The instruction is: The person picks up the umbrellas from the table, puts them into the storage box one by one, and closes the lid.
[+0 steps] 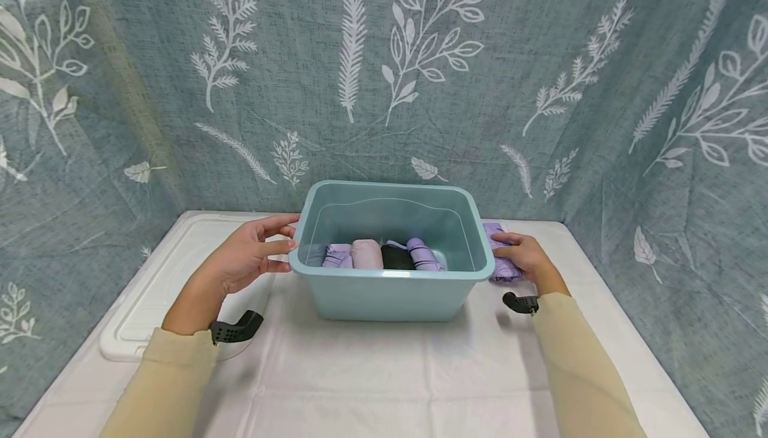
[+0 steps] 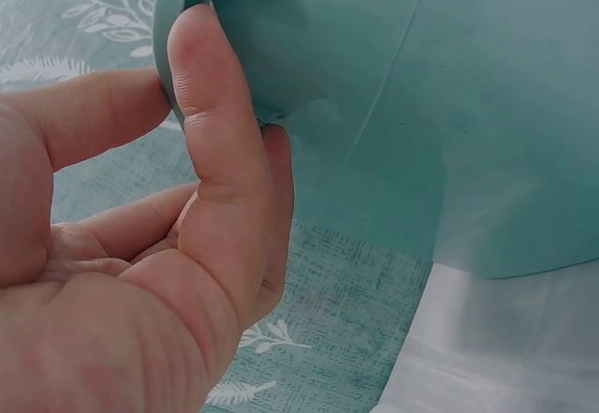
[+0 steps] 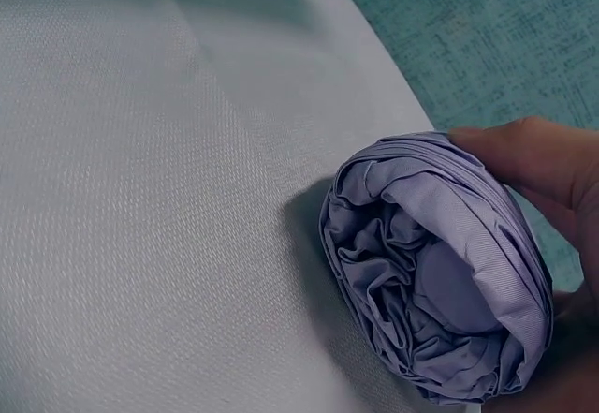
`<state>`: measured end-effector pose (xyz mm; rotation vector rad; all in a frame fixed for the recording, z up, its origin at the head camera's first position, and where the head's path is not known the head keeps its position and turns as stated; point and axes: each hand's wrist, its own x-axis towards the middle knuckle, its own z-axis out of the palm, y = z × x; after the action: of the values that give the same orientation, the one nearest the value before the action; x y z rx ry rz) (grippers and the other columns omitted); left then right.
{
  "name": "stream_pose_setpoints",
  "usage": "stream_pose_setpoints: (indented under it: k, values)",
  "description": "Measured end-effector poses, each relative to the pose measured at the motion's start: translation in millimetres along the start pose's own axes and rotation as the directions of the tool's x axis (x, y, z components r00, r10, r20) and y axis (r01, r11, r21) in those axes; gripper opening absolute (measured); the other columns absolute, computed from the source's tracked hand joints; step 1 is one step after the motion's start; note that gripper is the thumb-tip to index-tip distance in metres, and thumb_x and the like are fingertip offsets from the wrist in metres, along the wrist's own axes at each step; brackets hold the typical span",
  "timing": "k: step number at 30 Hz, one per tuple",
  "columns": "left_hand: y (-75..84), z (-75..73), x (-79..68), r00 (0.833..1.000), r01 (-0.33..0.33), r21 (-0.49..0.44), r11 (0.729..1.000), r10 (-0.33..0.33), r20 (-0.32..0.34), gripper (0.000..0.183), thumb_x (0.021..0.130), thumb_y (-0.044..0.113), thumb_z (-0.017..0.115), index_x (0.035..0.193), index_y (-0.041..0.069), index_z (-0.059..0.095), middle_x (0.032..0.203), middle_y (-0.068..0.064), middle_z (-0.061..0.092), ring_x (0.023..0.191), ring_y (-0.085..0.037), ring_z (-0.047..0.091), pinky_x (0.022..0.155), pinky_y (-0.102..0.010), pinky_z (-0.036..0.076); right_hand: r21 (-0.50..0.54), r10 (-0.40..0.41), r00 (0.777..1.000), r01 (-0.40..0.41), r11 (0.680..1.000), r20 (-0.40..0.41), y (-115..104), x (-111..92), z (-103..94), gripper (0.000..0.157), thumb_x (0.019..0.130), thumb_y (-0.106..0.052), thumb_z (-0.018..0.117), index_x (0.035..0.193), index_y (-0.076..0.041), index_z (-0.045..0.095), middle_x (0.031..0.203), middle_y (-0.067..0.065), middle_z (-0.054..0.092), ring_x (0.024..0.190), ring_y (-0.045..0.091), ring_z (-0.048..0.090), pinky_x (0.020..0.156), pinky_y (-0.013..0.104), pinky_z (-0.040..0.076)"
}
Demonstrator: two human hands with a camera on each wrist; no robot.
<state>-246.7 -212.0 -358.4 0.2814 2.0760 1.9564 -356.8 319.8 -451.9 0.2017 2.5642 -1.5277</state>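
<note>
A light blue plastic bin (image 1: 393, 295) stands at the middle of the table, with several rolled cloths inside along its near wall. Among them are a pink roll (image 1: 367, 255), a black roll (image 1: 397, 258) and a purple roll (image 1: 423, 255). My left hand (image 1: 255, 251) holds the bin's left rim (image 2: 167, 34), thumb and fingers bent around the edge. Beyond the bin's right side, my right hand (image 1: 523, 253) grips a rolled purple cloth (image 3: 435, 268), whose gathered end faces the wrist camera. The roll lies close over the white table cover.
A white plastic lid (image 1: 162, 271) lies flat on the left of the table, partly behind my left forearm. Grey-green curtains with white leaf prints (image 1: 288, 58) hang behind and on both sides. White cloth (image 1: 360, 378) covers the table in front of the bin.
</note>
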Motion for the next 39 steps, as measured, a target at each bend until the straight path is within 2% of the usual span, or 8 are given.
stream_pose_setpoints:
  k: [6, 13, 19, 24, 30, 39]
  values:
    - [2.3, -0.5, 0.3, 1.000, 0.000, 0.004, 1.000, 0.000, 0.000, 0.068, 0.100, 0.010, 0.066, 0.159, 0.002, 0.033, 0.119, -0.004, 0.050, 0.088, -0.010, 0.068, 0.074, -0.028, 0.062, -0.027, -0.006, 1.000, 0.006, 1.000, 0.017, -2.7, 1.1, 0.5, 0.058, 0.093, -0.011, 0.072, 0.148, -0.004, 0.054, 0.166, 0.019, 0.032, 0.151, 0.038, 0.032, 0.121, 0.049, 0.034]
    - [1.0, -2.4, -0.4, 1.000, 0.005, 0.003, 1.000, -0.005, 0.006, 0.069, 0.101, 0.012, 0.066, 0.160, 0.003, 0.032, 0.118, -0.002, 0.051, 0.090, -0.010, 0.068, 0.075, -0.028, 0.062, -0.082, -0.029, 1.000, 0.030, 0.996, 0.008, -3.2, 0.6, 2.8, 0.056, 0.092, -0.010, 0.072, 0.145, -0.002, 0.056, 0.163, 0.022, 0.035, 0.147, 0.038, 0.035, 0.120, 0.049, 0.034]
    - [1.1, -3.4, -2.2, 1.000, 0.002, -0.006, 1.000, -0.002, 0.002, 0.069, 0.101, 0.012, 0.066, 0.160, 0.004, 0.032, 0.118, -0.002, 0.050, 0.090, -0.010, 0.068, 0.074, -0.028, 0.062, -0.096, -0.014, 1.000, 0.014, 0.995, 0.001, -5.6, 0.9, 4.7, 0.056, 0.091, -0.010, 0.072, 0.144, -0.002, 0.057, 0.163, 0.024, 0.035, 0.151, 0.042, 0.030, 0.123, 0.055, 0.029]
    - [-0.3, -4.1, -4.1, 1.000, -0.009, -0.014, 1.000, 0.009, -0.003, 0.069, 0.101, 0.011, 0.066, 0.160, 0.002, 0.032, 0.117, -0.001, 0.052, 0.089, -0.010, 0.068, 0.074, -0.028, 0.062, -0.047, -0.002, 1.000, 0.002, 0.999, 0.005, -6.2, 1.1, 6.6, 0.057, 0.091, -0.007, 0.073, 0.145, -0.002, 0.057, 0.162, 0.022, 0.036, 0.149, 0.039, 0.034, 0.121, 0.050, 0.035]
    - [-1.7, -2.6, -1.5, 1.000, -0.020, -0.047, 0.999, 0.020, 0.005, 0.068, 0.101, 0.009, 0.066, 0.159, 0.000, 0.033, 0.115, 0.000, 0.054, 0.087, -0.009, 0.069, 0.073, -0.027, 0.062, -0.039, 0.008, 1.000, -0.008, 0.999, -0.014, -5.5, -0.3, 5.8, 0.057, 0.090, -0.009, 0.073, 0.145, -0.004, 0.058, 0.162, 0.021, 0.036, 0.143, 0.037, 0.040, 0.113, 0.045, 0.042]
    - [-2.4, -0.7, 2.7, 1.000, -0.018, -0.060, 0.998, 0.019, 0.010, 0.066, 0.100, 0.008, 0.066, 0.158, 0.000, 0.034, 0.114, 0.000, 0.055, 0.087, -0.010, 0.070, 0.075, -0.028, 0.062, -0.031, 0.052, 0.998, -0.053, 0.998, -0.019, 0.8, 1.7, 4.7, 0.056, 0.092, -0.012, 0.074, 0.146, -0.009, 0.058, 0.163, 0.020, 0.036, 0.131, 0.030, 0.049, 0.088, 0.026, 0.049]
